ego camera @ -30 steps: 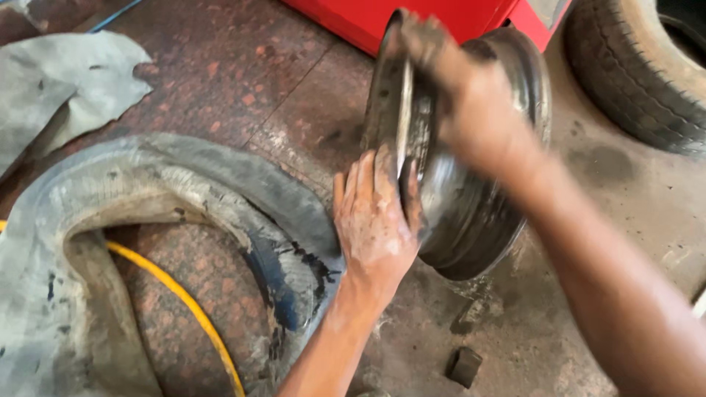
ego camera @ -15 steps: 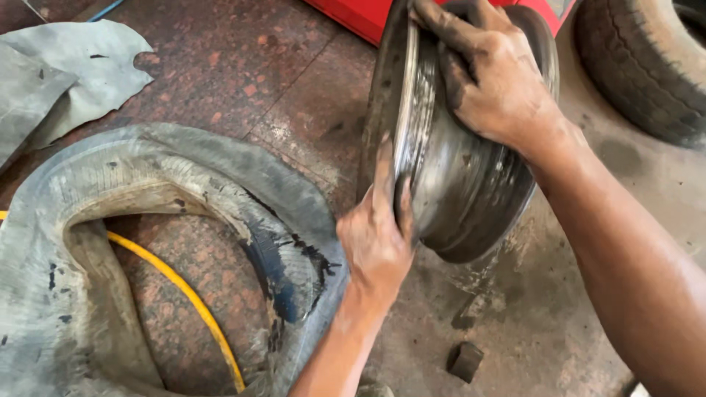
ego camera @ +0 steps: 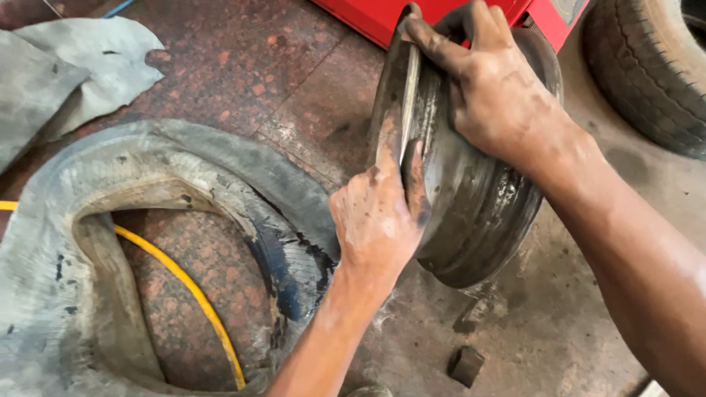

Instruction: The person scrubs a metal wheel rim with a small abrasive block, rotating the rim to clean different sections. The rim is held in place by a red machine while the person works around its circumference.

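the top of the metal wheel rim (ego camera: 478,220) runs up against the frame's upper edge, and the right hand (ego camera: 493,95) covers much of its upper part, so the far side cannot be made out. the inside of the rim faces away and stays hidden. the person's right forearm leaves the frame at the lower right, and the left forearm at the bottom edge.

the rim stands on its edge on the stained floor (ego camera: 544,331), tilted a little, just beside the worn grey tyre (ego camera: 184,162) lying flat to its left. its surface is dull, greasy steel, with a bright raised flange on the near side and dark grooves along the barrel.

the right hand is clamped over the top of the rim, fingers curled across the flange. the left hand (ego camera: 379,220) is closed on the rim's near flange lower down, thumb pressed up along the metal. the two hands are apart, one above the other.

a yellow hose (ego camera: 191,294) runs across the floor through the opening of the tyre. a small dark block (ego camera: 466,365) lies on the floor below the rim. a second tyre (ego camera: 647,66) is cut off at the upper right, next to a red cabinet (ego camera: 368,18). a grey rubber sheet (ego camera: 66,66) lies at the upper left.
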